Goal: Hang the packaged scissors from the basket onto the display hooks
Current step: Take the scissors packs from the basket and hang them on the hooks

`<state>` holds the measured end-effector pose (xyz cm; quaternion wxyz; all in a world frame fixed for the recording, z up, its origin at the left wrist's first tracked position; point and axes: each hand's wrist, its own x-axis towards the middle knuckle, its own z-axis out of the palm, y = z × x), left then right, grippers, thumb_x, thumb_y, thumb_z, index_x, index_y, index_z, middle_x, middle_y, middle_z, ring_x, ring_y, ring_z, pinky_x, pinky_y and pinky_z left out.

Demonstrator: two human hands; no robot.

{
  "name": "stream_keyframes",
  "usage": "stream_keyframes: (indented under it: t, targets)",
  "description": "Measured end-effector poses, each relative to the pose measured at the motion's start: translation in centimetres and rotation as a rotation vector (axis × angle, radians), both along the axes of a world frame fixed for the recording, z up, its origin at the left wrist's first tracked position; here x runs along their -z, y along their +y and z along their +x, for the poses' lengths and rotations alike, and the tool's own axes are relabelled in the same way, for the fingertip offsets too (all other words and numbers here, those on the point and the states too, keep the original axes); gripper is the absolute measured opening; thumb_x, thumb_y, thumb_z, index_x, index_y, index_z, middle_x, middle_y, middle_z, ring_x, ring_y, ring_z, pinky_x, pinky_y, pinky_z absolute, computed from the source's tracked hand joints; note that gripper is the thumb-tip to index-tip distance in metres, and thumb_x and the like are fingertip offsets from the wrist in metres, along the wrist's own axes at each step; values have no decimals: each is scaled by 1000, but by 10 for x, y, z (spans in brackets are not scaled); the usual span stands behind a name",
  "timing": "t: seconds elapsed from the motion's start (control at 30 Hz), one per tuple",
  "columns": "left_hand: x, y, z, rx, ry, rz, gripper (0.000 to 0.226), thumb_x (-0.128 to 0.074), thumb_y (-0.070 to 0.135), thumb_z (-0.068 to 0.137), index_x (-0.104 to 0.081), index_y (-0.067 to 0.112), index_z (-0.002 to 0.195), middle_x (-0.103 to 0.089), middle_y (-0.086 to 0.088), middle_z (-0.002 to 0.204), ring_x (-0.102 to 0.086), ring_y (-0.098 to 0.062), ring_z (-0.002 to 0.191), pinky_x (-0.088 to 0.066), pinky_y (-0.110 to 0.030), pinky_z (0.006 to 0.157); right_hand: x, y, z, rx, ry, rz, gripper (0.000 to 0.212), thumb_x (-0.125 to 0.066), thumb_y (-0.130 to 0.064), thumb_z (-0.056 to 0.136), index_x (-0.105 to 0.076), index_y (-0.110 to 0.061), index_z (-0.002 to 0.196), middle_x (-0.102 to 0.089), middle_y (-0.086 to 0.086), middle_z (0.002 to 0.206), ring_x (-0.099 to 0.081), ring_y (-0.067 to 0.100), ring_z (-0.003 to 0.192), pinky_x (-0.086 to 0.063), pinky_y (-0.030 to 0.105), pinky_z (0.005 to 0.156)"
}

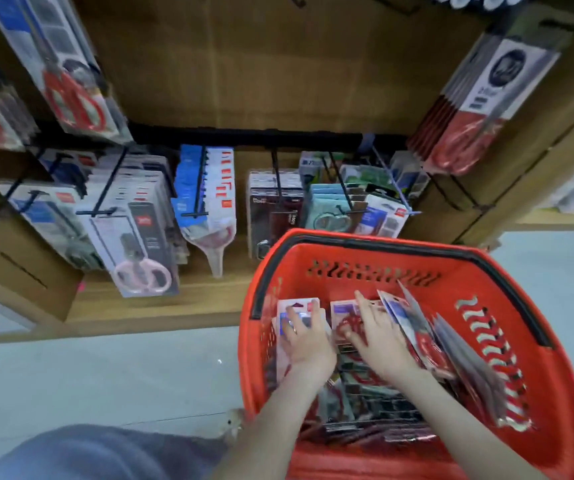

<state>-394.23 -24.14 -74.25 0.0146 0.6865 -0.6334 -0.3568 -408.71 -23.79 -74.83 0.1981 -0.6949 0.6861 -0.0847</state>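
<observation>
A red basket [538,403] with a black handle stands on the floor at the lower right, holding several packaged scissors [365,403]. Both my hands are inside it. My left hand [304,339] grips a white and blue pack [297,308] at the basket's left side. My right hand [377,337] lies with spread fingers on a pack of red-handled scissors [342,318]. More packs [417,327] lean against the basket's right wall. Black display hooks [197,188] on the wooden rack above carry rows of scissor packs.
A pack with pink-handled scissors [140,244] hangs at the front left of the lower row. Red-handled packs hang at the upper left [67,84] and upper right [476,112]. A hook at the middle [277,181] holds dark packs. Grey floor [105,372] lies left of the basket.
</observation>
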Motion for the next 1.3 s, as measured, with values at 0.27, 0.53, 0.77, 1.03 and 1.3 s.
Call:
stream_keyframes:
  t: [0.27,0.53,0.77,1.03,1.3]
  targets:
    - [39,-19,2,-64,-40,207,94,-50,52,94,23,34,149,22,-23,157,13,-39,147,-8,-51,118,17,-50,25,20,-258,297,53,-39,-41,101,-24,-30,151,-53,7,139,-42,30,132,-31,47,111]
    - [27,-18,-2,-88,59,12,100,-67,34,89,11,46,149,18,-11,159,0,-39,145,-24,-50,116,16,-61,35,236,-584,135,25,-52,0,92,-53,-23,84,-62,3,89,-58,21,86,-41,26,71]
    - [-25,-20,1,-14,256,-227,109,-72,36,85,18,46,146,14,-16,159,-2,-34,148,-12,-42,119,-57,-45,21,343,-908,-159,18,-45,-6,98,-50,-22,90,-57,7,83,-54,19,75,-47,40,66]
    - [-118,-42,64,-189,714,-312,27,-55,7,94,-54,17,118,-69,-10,111,-65,-28,101,-51,-47,92,-159,-43,43,254,-1016,-307,12,-46,-19,101,-52,-28,97,-51,3,72,-40,20,64,-34,33,62]
    - [-203,-33,163,-370,871,-526,14,-51,7,96,-59,18,94,-68,-9,101,-63,-31,94,-50,-45,86,-217,-42,141,19,-1135,-151,13,-53,-19,99,-65,-15,102,-74,5,101,-70,22,96,-55,41,82]
